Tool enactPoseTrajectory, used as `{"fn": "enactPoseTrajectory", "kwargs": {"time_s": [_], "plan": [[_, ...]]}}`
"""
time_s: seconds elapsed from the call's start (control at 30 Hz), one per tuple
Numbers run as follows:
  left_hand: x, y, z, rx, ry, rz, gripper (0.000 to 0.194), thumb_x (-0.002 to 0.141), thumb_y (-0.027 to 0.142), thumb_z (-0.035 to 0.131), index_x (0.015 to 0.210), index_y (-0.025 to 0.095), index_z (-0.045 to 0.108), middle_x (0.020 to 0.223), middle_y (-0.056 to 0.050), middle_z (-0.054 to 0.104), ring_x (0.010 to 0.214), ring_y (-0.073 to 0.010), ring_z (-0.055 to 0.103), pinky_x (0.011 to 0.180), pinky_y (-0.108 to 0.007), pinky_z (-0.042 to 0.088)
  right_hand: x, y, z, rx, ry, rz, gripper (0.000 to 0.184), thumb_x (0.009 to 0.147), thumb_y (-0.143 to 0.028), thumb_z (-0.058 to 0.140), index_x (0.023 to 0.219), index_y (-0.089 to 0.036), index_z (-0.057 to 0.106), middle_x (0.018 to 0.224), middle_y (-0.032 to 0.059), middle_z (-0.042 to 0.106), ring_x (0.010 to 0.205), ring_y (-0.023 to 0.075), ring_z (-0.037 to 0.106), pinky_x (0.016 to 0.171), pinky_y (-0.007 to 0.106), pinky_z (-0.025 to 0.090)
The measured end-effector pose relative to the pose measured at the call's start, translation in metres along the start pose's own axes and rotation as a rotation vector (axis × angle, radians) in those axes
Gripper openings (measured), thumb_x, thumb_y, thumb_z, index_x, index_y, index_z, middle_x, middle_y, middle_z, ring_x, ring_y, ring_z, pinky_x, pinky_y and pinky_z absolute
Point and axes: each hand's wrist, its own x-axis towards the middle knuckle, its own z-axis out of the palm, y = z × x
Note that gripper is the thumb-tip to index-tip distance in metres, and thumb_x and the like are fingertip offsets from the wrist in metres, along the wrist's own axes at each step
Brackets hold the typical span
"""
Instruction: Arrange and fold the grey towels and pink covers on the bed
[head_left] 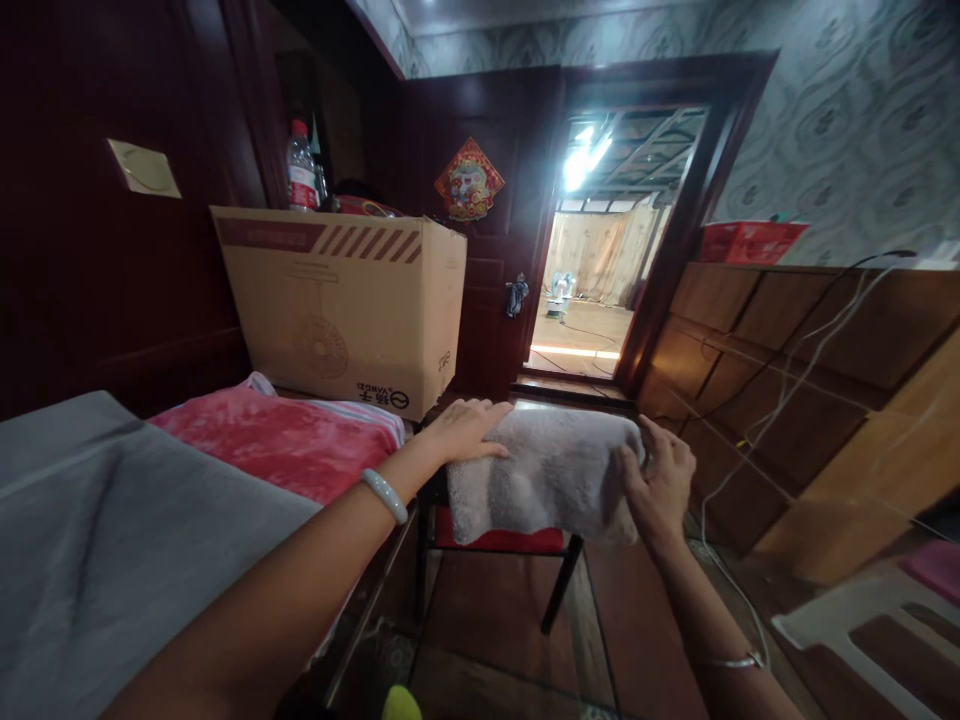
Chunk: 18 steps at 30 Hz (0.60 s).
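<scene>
Clearly, the right hand point(664, 480) grips grey fabric point(551, 470).

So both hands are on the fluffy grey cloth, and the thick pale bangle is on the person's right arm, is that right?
Not quite: the head view shows the thick pale bangle on the left arm, not the right. The left hand and right hand are indeed both on the fluffy grey cloth.

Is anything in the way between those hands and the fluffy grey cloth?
Nothing visible: the left hand touches the grey cloth near its upper left corner, and the right hand holds its right edge. The chair shows below, not between.
</scene>
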Motion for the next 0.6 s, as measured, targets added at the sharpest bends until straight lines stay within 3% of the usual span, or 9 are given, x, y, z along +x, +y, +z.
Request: {"fn": "enactPoseTrajectory", "kwargs": {"time_s": [0.1,0.2,0.33,0.43,0.53,0.6], "plan": [[-0.001,0.002,0.001,0.008,0.005,-0.015,0.072,0.089,0.056,0.066,0.149,0.024,0.042,0.129,-0.013,0.065,0.115,-0.0317,0.064,0.097,-0.042,0.049,0.014,-0.025,0.007,-0.138,-0.182,-0.283,0.052,0.097,-0.051,0.046,0.142,-0.026,0.057,0.138,0.0126,0.058,0.126,0.033,0.048,0.109,0.053,0.033],[-0.002,0.001,0.003,0.02,0.011,-0.026,0.069,0.09,0.057,0.065,0.146,0.024,0.044,0.126,-0.012,0.067,0.113,-0.0311,0.065,0.096,-0.041,0.049,0.027,-0.04,0.018,-0.256,-0.37,-0.445,0.05,0.1,-0.052,0.044,0.141,-0.026,0.058,0.13,0.0112,0.064,0.12,0.0322,0.052,0.105,0.051,0.034],[0.0,-0.001,0.004,-0.006,0.008,-0.027,0.064,0.089,0.06,0.064,0.138,0.021,0.051,0.119,-0.012,0.069,0.111,-0.0306,0.066,0.094,-0.04,0.05,0.037,-0.042,0.028,-0.343,-0.45,-0.492,0.05,0.1,-0.057,0.046,0.134,-0.025,0.064,0.118,0.0107,0.069,0.108,0.0299,0.057,0.093,0.043,0.04],[-0.008,0.002,0.007,0.003,0.047,-0.057,0.066,0.091,0.057,0.063,0.143,0.019,0.048,0.129,-0.014,0.065,0.118,-0.0314,0.063,0.1,-0.044,0.048,0.036,-0.04,0.026,-0.371,-0.444,-0.509,0.048,0.101,-0.054,0.044,0.135,-0.024,0.063,0.12,0.0107,0.069,0.11,0.0298,0.059,0.092,0.043,0.042],[-0.036,0.009,0.014,0.028,0.164,-0.096,0.069,0.094,0.046,0.063,0.152,0.019,0.039,0.152,-0.018,0.049,0.136,-0.0324,0.051,0.112,-0.048,0.04,0.036,-0.038,0.015,-0.386,-0.471,-0.515,0.049,0.1,-0.05,0.042,0.136,-0.022,0.062,0.123,0.0128,0.069,0.113,0.0319,0.061,0.092,0.045,0.046],[-0.067,0.013,0.023,0.035,0.213,-0.115,0.069,0.094,0.042,0.063,0.154,0.02,0.037,0.16,-0.018,0.04,0.143,-0.0323,0.044,0.115,-0.049,0.037,0.04,-0.032,0.01,-0.397,-0.515,-0.499,0.051,0.097,-0.05,0.044,0.131,-0.019,0.066,0.114,0.0161,0.071,0.109,0.0354,0.063,0.088,0.047,0.049]]}}
